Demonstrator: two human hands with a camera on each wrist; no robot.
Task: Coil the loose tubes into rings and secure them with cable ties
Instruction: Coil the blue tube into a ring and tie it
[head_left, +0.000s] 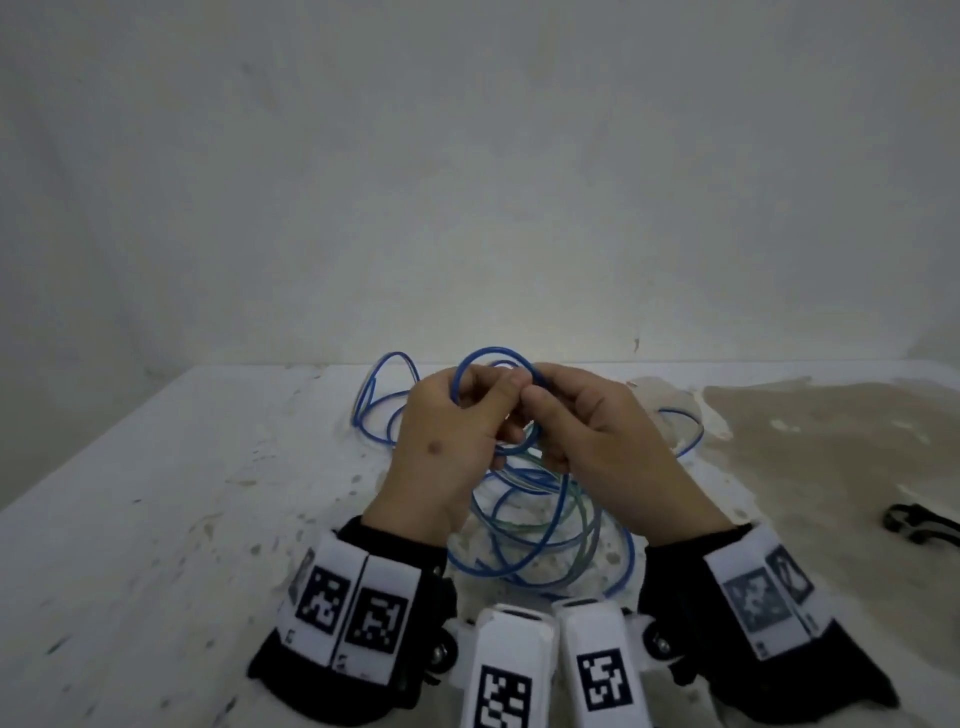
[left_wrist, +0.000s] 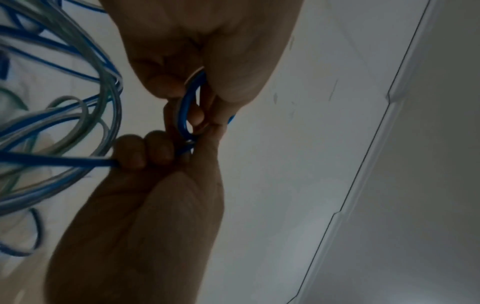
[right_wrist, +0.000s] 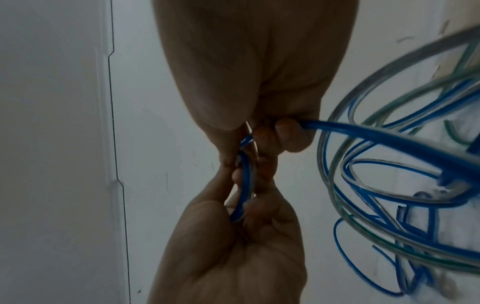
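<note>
Blue tube (head_left: 493, 358), thin and springy by the look of it, is held as a small ring at the centre of the head view, lifted above the table (head_left: 156, 519). Left hand (head_left: 447, 431) and right hand (head_left: 592, 426) are brought together, fingers curled and pinching the ring on opposite sides; the wrist views confirm both grips. Light weight is judged; the ring is likely to uncoil if released, so the overlap of the turns is best kept pinched. Loose tubes (head_left: 540, 525), blue, greenish and clear, are tangled below the hands and may snag. A black tool (head_left: 919, 525) lies at the right edge. The table's far edge, against the wall (head_left: 467, 156), is just behind; open room is seen lower left.
</note>
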